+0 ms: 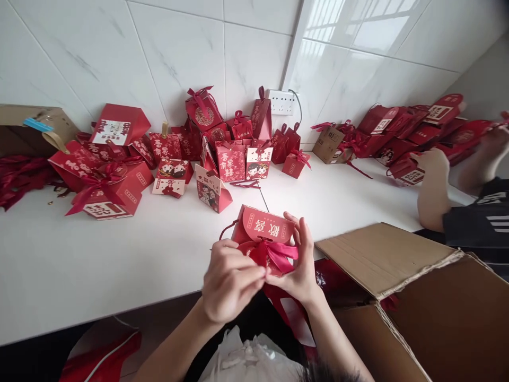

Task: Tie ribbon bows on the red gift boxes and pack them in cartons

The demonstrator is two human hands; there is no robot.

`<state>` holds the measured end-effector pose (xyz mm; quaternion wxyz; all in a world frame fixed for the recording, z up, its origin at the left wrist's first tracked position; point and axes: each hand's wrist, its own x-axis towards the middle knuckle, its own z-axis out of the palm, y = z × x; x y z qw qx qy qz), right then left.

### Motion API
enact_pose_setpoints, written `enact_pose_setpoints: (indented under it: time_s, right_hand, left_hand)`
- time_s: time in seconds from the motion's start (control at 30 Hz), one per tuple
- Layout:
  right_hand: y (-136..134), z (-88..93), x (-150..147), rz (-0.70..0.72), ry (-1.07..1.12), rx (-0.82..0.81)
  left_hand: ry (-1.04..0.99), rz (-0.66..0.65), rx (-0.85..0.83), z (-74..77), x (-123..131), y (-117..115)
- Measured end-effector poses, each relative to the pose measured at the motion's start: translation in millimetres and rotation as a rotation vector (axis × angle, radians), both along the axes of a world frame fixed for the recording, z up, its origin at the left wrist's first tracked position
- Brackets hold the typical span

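Observation:
A red gift box [260, 222] with cream lettering is tilted toward me over the front edge of the table. A bright pink-red ribbon [280, 254] is looped at its front, and a dark cord sticks out on its left. My right hand [304, 265] grips the box by its right side, with the thumb low at the front and the fingers along the edge. My left hand [234, 281] is closed in front of the box, finger and thumb pinched at the ribbon's lower left end. My fingers hide the box's lower left part.
Several red gift boxes [230, 162] stand along the tiled wall on the white table [170, 254]. Loose ribbons [18, 180] lie at the far left. An open cardboard carton [389, 254] is at my right. Beyond it, another person's hands [431, 167] are among more red boxes.

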<state>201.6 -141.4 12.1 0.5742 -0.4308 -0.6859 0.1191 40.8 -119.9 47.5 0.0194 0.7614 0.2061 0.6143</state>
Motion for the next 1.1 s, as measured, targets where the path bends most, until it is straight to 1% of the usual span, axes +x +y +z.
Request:
enact_pose_setpoints:
  time_s: [0.07,0.13,0.17,0.2,0.23,0.27,0.33,0.4,0.43,0.5,0.57,0.6,0.63,0.67,0.73,0.8,0.87,0.9,0.93,0.97,1.0,1.03,1.07,1.1]
  right_hand:
    - [-11.6,3.5,3.8,-0.087,0.009,0.0]
    - [-27.0,9.6,10.2,-0.227,0.126,-0.079]
    - [-35.6,13.9,14.8,-0.284,0.248,-0.153]
    - [-44.4,19.0,20.5,-0.316,0.406,-0.239]
    - [-53.4,24.7,27.1,-0.322,0.582,-0.33]
    - [-62.5,30.7,34.6,-0.301,0.755,-0.426]
    - [-81.0,41.4,50.1,-0.213,1.023,-0.589]
    - [-99.7,48.0,63.7,-0.129,1.17,-0.673]
    - [-108.9,49.3,68.9,-0.097,1.214,-0.681]
    - [-127.3,48.8,76.0,-0.073,1.28,-0.644]
    - [-146.3,46.7,80.6,-0.102,1.327,-0.607]
    - [-156.6,46.2,83.2,-0.149,1.343,-0.593]
    - [-167.5,46.2,86.9,-0.224,1.351,-0.574]
    - [-179.2,46.9,92.2,-0.329,1.345,-0.543]
    - [-203.9,49.0,110.1,-0.599,1.243,-0.458]
    - [-227.9,48.6,138.6,-0.906,0.959,-0.381]
    - [-247.7,41.8,175.0,-1.184,0.514,-0.375]
    - [-255.0,35.3,194.1,-1.277,0.286,-0.397]
    - [-260.3,26.8,212.4,-1.289,0.103,-0.431]
    - [-263.2,16.7,229.1,-1.259,-0.007,-0.488]
    - [-263.9,5.5,243.3,-1.229,-0.028,-0.545]
    - [-262.4,-6.2,254.7,-1.2,0.048,-0.597]
    - [-259.0,-17.6,263.0,-1.176,0.195,-0.639]
    - [-254.0,-28.3,268.3,-1.153,0.372,-0.669]
  left_hand:
    - [-0.109,0.031,-0.215,-0.8,-0.1,13.1]
    - [-0.127,0.091,-0.528,-5.3,4.7,31.1]
    - [-0.075,0.09,-0.685,-9.1,9.8,40.1]
    - [0.007,0.06,-0.809,-13.8,17.2,47.6]
    - [0.101,0.009,-0.879,-19.2,26.7,52.8]
    - [0.199,-0.059,-0.899,-25.0,38.0,55.1]
    - [0.368,-0.215,-0.839,-36.9,64.7,49.3]
    - [0.502,-0.37,-0.707,-48.2,92.5,31.8]
    - [0.554,-0.434,-0.623,-53.5,105.5,20.2]
    - [0.625,-0.536,-0.425,-63.6,127.6,-3.9]
    - [0.664,-0.612,-0.229,-73.2,143.8,-24.1]
    - [0.676,-0.635,-0.157,-77.8,149.7,-31.3]
    - [0.685,-0.646,-0.107,-82.3,154.5,-36.3]
    - [0.691,-0.645,-0.077,-86.3,158.5,-39.2]
    - [0.688,-0.62,-0.079,-92.3,165.0,-40.2]
    - [0.681,-0.598,-0.138,-93.0,170.5,-39.1]
    - [0.666,-0.596,-0.214,-85.8,173.1,-40.4]
    - [0.648,-0.605,-0.251,-79.1,172.0,-42.8]
    - [0.63,-0.629,-0.287,-71.0,168.3,-46.2]
    - [0.613,-0.666,-0.318,-62.2,161.4,-50.5]
    - [0.591,-0.713,-0.35,-53.6,151.1,-55.3]
    - [0.602,-0.791,-0.375,-46.0,137.6,-60.5]
    - [0.606,-0.858,-0.374,-40.2,121.6,-65.7]
    - [0.556,-0.862,-0.346,-36.4,104.2,-70.7]
